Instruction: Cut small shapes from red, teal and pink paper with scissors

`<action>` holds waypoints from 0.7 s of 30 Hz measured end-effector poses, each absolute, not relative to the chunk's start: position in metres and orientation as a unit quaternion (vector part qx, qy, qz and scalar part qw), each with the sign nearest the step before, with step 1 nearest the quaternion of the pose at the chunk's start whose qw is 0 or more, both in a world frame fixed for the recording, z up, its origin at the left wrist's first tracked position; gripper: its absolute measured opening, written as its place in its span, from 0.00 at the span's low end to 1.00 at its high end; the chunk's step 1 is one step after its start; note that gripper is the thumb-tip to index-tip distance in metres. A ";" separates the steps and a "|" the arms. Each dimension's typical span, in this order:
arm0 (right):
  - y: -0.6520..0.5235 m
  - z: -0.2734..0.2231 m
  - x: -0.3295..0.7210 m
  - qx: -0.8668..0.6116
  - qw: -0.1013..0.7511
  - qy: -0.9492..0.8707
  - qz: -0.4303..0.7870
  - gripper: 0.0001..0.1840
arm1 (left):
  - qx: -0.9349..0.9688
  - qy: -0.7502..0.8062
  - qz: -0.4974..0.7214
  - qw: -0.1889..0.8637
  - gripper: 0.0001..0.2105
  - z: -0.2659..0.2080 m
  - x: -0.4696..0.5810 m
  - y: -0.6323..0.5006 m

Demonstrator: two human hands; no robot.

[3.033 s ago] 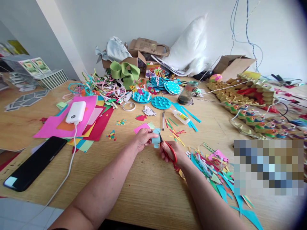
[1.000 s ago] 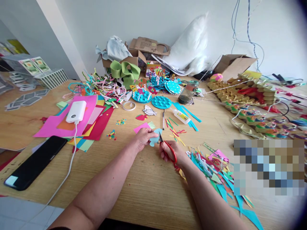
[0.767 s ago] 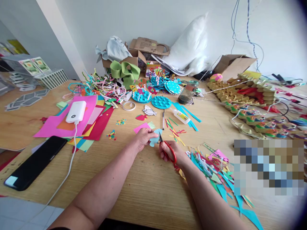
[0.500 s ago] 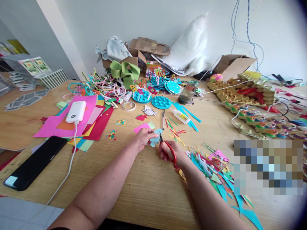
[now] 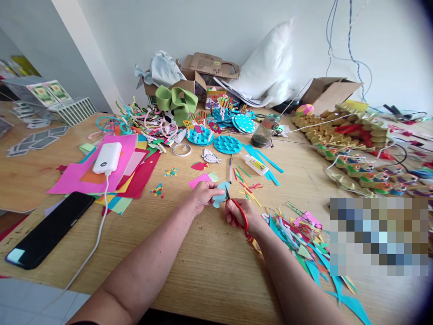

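Note:
Between thumb and fingers, my left hand (image 5: 204, 196) pinches a small light blue paper cutout (image 5: 219, 198) with a curved outline. My right hand (image 5: 241, 214) is closed round the red handles of a pair of scissors (image 5: 242, 215). The dark blades meet the cutout's right edge. Just beyond my left hand lie a pink paper piece (image 5: 199, 180) and a pale green one (image 5: 214, 176). Farther back are a red paper cutout (image 5: 200, 166), a white paper fish (image 5: 211, 156) and a pen (image 5: 230, 170).
Coloured paper scraps (image 5: 304, 239) are heaped beside my right forearm. A glue bottle (image 5: 256, 164) lies near blue strips. To the left are stacked coloured sheets (image 5: 72, 176), a white power bank (image 5: 107, 158) with a cable, and a black phone (image 5: 50, 230). Egg cartons (image 5: 338, 131) stand at right.
The scissor blades have shifted very slightly against the paper cutout. Both hands stay in nearly the same place, and the other things have not moved.

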State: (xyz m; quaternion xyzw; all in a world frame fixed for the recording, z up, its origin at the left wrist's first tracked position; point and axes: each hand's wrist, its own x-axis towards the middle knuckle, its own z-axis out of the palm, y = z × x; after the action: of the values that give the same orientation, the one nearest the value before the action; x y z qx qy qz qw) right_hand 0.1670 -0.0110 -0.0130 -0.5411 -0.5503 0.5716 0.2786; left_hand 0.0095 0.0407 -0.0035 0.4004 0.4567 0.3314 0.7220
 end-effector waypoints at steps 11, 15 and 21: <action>-0.011 -0.008 0.167 -0.556 0.267 -0.551 0.563 0.31 | 0.400 0.459 0.335 0.719 0.11 -0.002 0.008 0.040; -0.011 -0.011 0.168 -0.543 0.273 -0.555 0.568 0.30 | 0.400 0.453 0.343 0.719 0.12 -0.002 0.008 0.040; -0.011 -0.013 0.168 -0.534 0.277 -0.557 0.572 0.31 | 0.399 0.454 0.345 0.718 0.11 -0.002 0.008 0.040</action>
State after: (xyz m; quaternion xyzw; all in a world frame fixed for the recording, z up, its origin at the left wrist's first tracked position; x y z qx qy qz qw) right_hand 0.1682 -0.0107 -0.0132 -0.5342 -0.5573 0.5720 0.2773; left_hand 0.0082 0.0399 -0.0022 0.3989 0.4541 0.3451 0.7180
